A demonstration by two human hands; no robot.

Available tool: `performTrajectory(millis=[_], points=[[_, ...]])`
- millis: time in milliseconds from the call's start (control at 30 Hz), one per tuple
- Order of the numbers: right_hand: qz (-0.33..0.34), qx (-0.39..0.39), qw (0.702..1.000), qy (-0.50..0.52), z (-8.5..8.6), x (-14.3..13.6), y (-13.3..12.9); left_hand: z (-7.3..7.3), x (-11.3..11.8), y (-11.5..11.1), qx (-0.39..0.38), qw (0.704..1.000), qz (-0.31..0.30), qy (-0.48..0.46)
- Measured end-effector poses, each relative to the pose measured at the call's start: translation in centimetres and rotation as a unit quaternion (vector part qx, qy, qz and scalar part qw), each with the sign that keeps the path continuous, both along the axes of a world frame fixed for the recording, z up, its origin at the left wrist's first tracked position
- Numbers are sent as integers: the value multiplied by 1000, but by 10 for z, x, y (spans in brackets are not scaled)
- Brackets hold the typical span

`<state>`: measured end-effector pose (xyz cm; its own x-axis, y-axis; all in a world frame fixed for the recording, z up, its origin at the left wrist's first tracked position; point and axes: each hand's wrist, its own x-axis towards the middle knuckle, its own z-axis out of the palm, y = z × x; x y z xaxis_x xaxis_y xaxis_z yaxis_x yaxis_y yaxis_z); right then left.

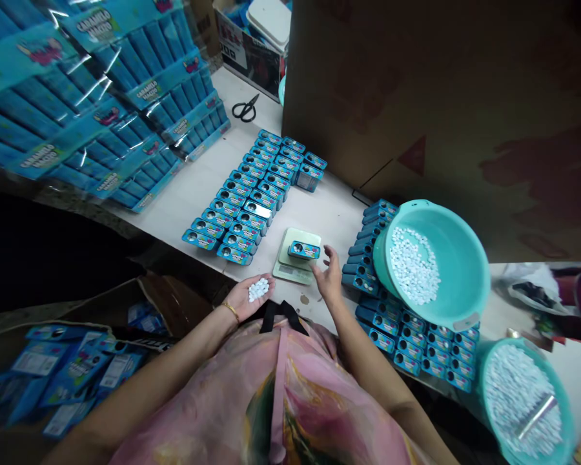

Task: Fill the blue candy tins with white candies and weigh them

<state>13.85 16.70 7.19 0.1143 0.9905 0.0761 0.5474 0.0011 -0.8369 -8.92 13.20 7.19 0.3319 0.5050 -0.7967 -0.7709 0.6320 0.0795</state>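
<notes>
My left hand [248, 298] lies palm up at the table's front edge, its fingers loosely curled under a small heap of white candies [258, 290]. My right hand [328, 274] is beside the scale, fingers apart, with nothing in it. On the pale green scale [291, 272] sits one blue box [305, 250] with a round hole in its top. Rows of similar blue boxes [241, 201] stand upright left of the scale and behind it. A turquoise basin [458, 258] partly filled with white candies rests on more blue boxes [361, 258] to the right.
Wrapped display packs [140, 84] are stacked at the left. Black scissors [244, 110] lie near the back. A large cardboard box [416, 97] rises behind the table. A second candy basin [523, 400] with a metal scoop is lower right; a carton of blue boxes [72, 374] is lower left.
</notes>
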Motion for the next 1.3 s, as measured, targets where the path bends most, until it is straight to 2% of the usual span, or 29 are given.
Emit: performTrajectory(millis=[67, 133, 200, 267, 333, 400, 533, 733, 900, 1067, 1200, 1300], points=[[29, -24, 999, 30, -13, -2, 14, -3, 4, 9, 15, 1000, 10, 0], [71, -37, 996, 39, -14, -6, 25, -6, 7, 19, 27, 999, 19, 10], [114, -23, 993, 11, -1, -11, 29, -9, 10, 30, 34, 999, 27, 19], [162, 9, 985, -52, 22, -17, 24, -11, 13, 40, 43, 998, 34, 19], [207, 33, 969, -129, 46, -22, 16, -11, 16, 49, 49, 998, 43, 19], [229, 43, 951, -202, 63, -26, 9, -10, 21, 55, 49, 997, 54, 26], [238, 42, 927, -286, 74, -29, 5, -7, 29, 61, 49, 998, 45, 21], [254, 56, 918, -298, 80, -29, 0, -3, 31, 60, 55, 998, 10, 13], [201, 26, 952, -230, 64, -21, 0, -2, 31, 61, 53, 998, 32, 12], [123, 1, 992, -23, 25, -10, 12, -7, 22, 56, 51, 998, 36, 2], [69, -33, 989, 127, -11, -12, 30, -9, 6, 43, 28, 998, 47, 19], [56, -54, 981, 179, -26, -11, 36, -10, -8, 30, 9, 998, 60, 36]])
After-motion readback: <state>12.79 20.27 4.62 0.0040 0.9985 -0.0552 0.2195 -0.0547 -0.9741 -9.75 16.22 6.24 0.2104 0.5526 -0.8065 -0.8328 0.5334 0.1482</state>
